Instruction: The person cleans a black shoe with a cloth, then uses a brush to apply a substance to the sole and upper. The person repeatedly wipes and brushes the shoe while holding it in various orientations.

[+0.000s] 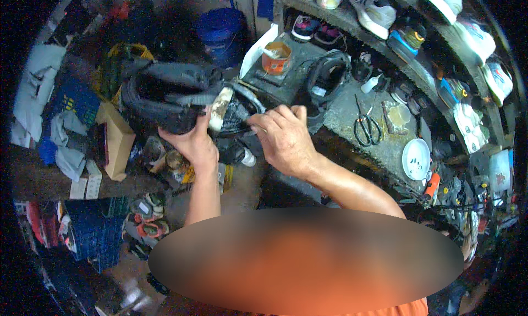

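A black boot (165, 93) is held up over the bench, its padded opening facing up and left. My left hand (192, 143) grips it from below, thumb up along its side. To the right of that thumb is a dirty whitish strip (221, 108), and beyond it a dark, shiny hollow part (242, 112) with a pale rim. My right hand (283, 137) is closed in a pinch at the right edge of this part; what its fingertips hold is too small to make out. A matching black boot (328, 77) stands on the bench past my right hand.
An orange tin (276, 59), black-handled scissors (367, 128) and a white plate (416, 159) with small bits stand on the grey bench (344, 115). Shelves of shoes (373, 12) curve along the right. A blue bucket (220, 33) is behind; a cardboard box (118, 143) lies left.
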### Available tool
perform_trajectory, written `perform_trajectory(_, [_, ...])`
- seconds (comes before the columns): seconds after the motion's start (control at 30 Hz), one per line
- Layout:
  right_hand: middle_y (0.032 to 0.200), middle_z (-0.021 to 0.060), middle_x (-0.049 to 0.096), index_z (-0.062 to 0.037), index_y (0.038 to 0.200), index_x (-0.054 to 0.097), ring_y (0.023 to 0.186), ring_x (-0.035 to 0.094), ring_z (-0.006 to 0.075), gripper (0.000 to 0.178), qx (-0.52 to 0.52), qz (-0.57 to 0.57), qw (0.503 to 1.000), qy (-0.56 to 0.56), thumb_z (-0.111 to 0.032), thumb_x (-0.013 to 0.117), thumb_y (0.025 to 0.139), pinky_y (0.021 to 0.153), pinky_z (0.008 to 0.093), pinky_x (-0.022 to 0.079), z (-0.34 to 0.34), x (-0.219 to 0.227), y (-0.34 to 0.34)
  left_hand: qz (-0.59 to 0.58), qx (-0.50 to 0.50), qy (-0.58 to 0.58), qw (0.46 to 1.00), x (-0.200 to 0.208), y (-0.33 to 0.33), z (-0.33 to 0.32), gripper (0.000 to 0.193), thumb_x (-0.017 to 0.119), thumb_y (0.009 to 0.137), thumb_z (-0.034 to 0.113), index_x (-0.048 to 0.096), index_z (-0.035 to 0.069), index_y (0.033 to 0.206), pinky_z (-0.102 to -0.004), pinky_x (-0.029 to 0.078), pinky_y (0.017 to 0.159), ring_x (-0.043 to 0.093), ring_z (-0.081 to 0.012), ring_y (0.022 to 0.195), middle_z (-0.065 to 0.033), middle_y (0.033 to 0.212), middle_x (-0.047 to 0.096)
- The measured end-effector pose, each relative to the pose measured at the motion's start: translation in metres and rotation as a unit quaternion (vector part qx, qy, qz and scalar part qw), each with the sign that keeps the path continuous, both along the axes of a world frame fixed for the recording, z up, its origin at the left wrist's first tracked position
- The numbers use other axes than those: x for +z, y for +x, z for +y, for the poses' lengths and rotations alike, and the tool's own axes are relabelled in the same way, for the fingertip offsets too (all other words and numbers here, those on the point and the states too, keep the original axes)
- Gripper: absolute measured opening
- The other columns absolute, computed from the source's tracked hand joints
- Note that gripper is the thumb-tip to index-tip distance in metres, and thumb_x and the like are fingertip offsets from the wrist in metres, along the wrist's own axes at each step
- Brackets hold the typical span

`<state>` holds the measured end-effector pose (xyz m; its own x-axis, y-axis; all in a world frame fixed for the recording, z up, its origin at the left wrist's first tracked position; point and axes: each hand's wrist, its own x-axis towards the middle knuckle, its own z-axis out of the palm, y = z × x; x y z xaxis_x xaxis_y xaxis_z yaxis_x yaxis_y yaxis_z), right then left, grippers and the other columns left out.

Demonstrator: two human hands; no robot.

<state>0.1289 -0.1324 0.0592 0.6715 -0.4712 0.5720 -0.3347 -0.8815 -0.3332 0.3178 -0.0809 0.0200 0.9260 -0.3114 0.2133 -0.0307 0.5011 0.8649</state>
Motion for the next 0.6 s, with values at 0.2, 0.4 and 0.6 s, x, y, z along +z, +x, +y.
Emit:
perform_trajectory(0.2, [0.096,0.0027,0.071,-0.0114,0.112,0.068,0.083,0.06,0.0226,0.03,-0.043,-0.105,0.993,-0.031,-0.003,0.073,0.084,0.079,0.0398,0.036,0.0,-0.01,0.004,-0.021,-0.01,-0.02,1.0,0.008,-0.003,-0.001,0.091,0.076,0.074,-0.018,0.024,0.003,0.146,-0.0471,0.04,0.115,0.046,-0.0259,0.13,-0.0163,0.144,0.041])
perform_trajectory(0.4, [0.095,0.0021,0.07,-0.0104,0.111,0.069,0.083,0.061,0.0228,0.03,0.022,-0.165,0.986,0.008,-0.002,0.073,0.083,0.077,0.0401,0.036,-0.001,-0.021,0.01,0.0,-0.003,-0.01,1.0,0.018,-0.003,0.001,0.088,0.074,0.074,-0.02,0.024,0.002,0.143,-0.0452,0.046,0.111,0.05,-0.026,0.127,-0.0178,0.142,0.044])
perform_trajectory(0.6, [0.096,0.0013,0.071,-0.0104,0.111,0.069,0.082,0.06,0.0202,0.033,-0.017,-0.115,0.987,-0.114,-0.003,0.075,0.08,0.076,0.0399,0.037,0.0,-0.014,0.005,-0.048,0.026,-0.042,0.998,0.016,-0.003,0.004,0.091,0.083,0.074,-0.011,0.032,0.003,0.147,-0.0503,0.039,0.116,0.053,-0.0279,0.129,-0.0147,0.145,0.05])
